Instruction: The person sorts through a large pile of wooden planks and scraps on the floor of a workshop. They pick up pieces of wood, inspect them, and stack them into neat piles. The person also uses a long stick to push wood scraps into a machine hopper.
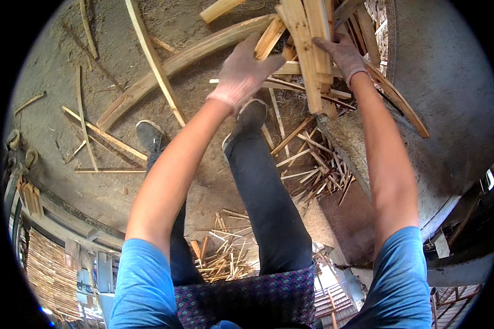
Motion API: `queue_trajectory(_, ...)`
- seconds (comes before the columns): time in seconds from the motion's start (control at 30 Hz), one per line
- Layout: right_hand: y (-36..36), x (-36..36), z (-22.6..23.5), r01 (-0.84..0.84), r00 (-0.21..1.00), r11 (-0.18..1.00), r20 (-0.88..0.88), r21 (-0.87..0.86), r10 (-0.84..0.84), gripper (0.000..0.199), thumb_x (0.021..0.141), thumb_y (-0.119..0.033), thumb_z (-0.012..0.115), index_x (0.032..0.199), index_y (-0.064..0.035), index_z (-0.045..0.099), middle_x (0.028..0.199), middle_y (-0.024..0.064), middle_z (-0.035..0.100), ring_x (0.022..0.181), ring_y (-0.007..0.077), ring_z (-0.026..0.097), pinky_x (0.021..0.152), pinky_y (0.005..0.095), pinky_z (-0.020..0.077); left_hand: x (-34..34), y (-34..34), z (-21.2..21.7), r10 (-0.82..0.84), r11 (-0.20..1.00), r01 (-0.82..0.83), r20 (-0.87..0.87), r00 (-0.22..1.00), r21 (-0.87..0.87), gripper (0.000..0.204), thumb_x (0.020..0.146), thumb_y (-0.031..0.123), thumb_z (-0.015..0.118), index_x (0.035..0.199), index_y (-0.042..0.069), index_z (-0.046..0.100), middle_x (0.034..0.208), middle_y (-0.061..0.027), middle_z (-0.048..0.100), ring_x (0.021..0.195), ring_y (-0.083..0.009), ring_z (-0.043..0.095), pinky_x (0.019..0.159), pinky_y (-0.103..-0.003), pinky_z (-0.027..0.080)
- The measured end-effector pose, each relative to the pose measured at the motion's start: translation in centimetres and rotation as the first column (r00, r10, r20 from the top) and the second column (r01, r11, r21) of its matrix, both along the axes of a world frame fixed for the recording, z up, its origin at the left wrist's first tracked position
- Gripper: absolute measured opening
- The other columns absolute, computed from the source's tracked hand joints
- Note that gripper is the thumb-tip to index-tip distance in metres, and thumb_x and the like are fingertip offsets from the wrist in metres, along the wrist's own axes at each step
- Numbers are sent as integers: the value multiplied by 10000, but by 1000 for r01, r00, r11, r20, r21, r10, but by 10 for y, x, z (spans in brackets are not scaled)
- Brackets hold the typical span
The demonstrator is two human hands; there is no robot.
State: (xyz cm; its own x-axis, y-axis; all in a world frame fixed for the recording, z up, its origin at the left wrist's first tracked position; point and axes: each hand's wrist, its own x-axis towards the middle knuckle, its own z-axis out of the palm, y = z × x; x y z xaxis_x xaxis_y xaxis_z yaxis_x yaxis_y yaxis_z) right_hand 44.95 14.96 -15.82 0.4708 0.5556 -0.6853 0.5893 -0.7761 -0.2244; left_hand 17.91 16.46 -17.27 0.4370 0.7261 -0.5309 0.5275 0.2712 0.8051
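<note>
Both my hands wear pale work gloves. My left hand (245, 74) is open, its thumb stretched out to the right and its fingers pointing forward. A short wood piece (270, 37) lies just beyond its fingertips; whether they touch is unclear. My right hand (343, 55) grips the right edge of a stack of rough wooden slats (307, 52), with one digit over the top face and the rest partly hidden. The slats stand close together, pointing toward me. A long curved board (186, 63) runs along the ground behind my left hand.
A thin strip (153, 60) crosses the curved board. Loose sticks (110, 137) lie on the dirt floor to the left. Wood offcuts (326, 170) are heaped right of my leg, and another offcut pile (228, 257) is nearer. A large grey panel (444, 98) fills the right side.
</note>
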Motion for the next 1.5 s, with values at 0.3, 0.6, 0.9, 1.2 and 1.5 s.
queue_trajectory(0.3,-12,-67,-18,184,947,982,-273,30,-169,665,719,-501,829,1125,6,685,1017,131,721,883,233,703,820,353,562,51,19,-43,400,698,-134,228,888,-703,639,974,448,626,1401,-19,532,1343,-212,596,1224,-259,579,1083,-378,420)
queue_trajectory(0.6,-71,-214,88,356,814,934,-496,14,-302,609,707,-237,823,1215,29,618,1060,155,732,936,222,706,895,338,538,-83,-32,60,806,317,-418,10,591,-851,650,990,366,644,1450,-49,446,1390,-203,574,1268,-282,571,1092,-385,468)
queue_trajectory(0.9,-48,-303,204,560,223,761,-825,-327,-518,519,832,-130,767,1289,27,577,1109,83,673,987,140,637,891,298,522,-228,-95,195,911,260,-558,7,413,-788,628,981,348,647,1438,-28,438,1346,-183,601,1202,-283,623,1044,-438,514)
queue_trajectory(1.2,29,-311,108,284,358,945,-897,-162,-261,728,686,-330,851,1243,54,580,1101,181,690,960,237,674,892,335,547,-210,-41,134,741,563,-639,-22,671,-524,518,1087,345,472,1460,-15,472,1439,-126,538,1318,-198,501,1122,-339,397)
queue_trajectory(1.5,-6,-263,-15,-296,834,937,-528,-184,160,833,706,-474,765,1339,29,564,1259,264,655,1096,344,685,971,388,536,-167,-55,20,590,548,-719,-411,695,-429,365,900,314,682,1041,-22,685,858,-95,654,730,-193,605,691,-353,511)
